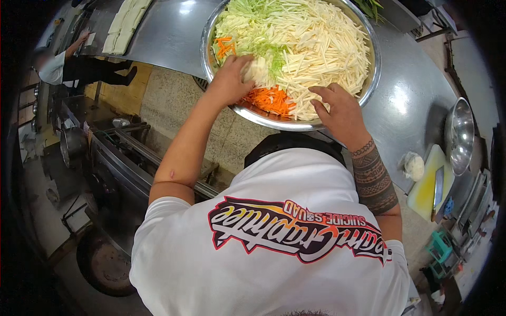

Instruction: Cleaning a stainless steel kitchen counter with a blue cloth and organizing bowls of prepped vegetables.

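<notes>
A wide stainless steel bowl [374, 85] before me is heaped with shredded vegetables. Pale julienned strips [328, 47] fill its right side, with shredded green cabbage [247, 17] at the far left. Shredded carrot [270, 102] lies along the near rim, and a smaller orange bunch shows at the left. My left hand [232, 80] reaches over the left rim, fingers curved around blurred pale shreds; whether it grips them is unclear. Over the near right rim, my right hand [338, 112] has thumb and fingers apart, close to the pale strips.
Right, on the steel table [399, 94], are an empty metal bowl [461, 136], a pale round lump [414, 166] and a cutting board [425, 193] bearing a knife [438, 189]. Pale flat sheets [122, 29] lie far left. Another person [53, 69] stands beyond; a wok [106, 260] sits lower left.
</notes>
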Available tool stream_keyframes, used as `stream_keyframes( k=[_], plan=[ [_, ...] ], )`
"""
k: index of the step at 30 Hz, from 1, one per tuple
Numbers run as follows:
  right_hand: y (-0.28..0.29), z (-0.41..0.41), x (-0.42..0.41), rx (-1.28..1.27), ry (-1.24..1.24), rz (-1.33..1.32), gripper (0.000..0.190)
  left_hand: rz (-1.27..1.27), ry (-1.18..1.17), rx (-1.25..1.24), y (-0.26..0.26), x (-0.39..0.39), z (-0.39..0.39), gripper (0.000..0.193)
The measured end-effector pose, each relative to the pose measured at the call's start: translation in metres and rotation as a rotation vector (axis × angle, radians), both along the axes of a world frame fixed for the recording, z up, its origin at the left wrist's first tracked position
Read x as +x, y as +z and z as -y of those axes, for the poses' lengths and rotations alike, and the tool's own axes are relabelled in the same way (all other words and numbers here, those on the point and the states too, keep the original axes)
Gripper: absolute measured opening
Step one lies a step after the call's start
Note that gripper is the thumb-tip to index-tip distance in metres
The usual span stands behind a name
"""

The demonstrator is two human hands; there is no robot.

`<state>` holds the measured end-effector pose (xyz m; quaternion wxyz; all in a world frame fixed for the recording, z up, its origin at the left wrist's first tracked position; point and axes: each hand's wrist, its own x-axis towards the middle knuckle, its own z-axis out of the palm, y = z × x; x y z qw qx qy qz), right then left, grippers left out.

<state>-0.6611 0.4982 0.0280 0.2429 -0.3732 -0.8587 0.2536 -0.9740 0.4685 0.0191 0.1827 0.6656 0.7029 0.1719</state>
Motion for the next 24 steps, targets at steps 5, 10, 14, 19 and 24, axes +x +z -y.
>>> stream_keyframes(
  k=[5, 10, 14, 19, 24],
  plan=[
    [-0.012, 0.01, 0.005, -0.049, -0.055, -0.121, 0.022, 0.108, 0.114, 0.035, -0.002, 0.0, 0.005, 0.046],
    [-0.006, 0.008, 0.021, -0.144, -0.22, -0.198, 0.023, 0.16, 0.227, 0.213, 0.019, 0.005, -0.006, 0.036],
    [-0.003, 0.007, 0.038, -0.144, -0.242, -0.286, 0.023, 0.164, 0.32, 0.174, 0.035, 0.016, -0.015, 0.034],
    [-0.013, 0.02, 0.081, -0.103, -0.246, -0.329, 0.023, 0.228, 0.279, 0.137, 0.003, -0.002, -0.007, 0.041],
    [-0.041, 0.054, 0.16, -0.105, -0.349, -0.207, 0.022, -0.48, 0.076, -0.205, 0.005, 0.026, 0.024, 0.062]
  ],
)
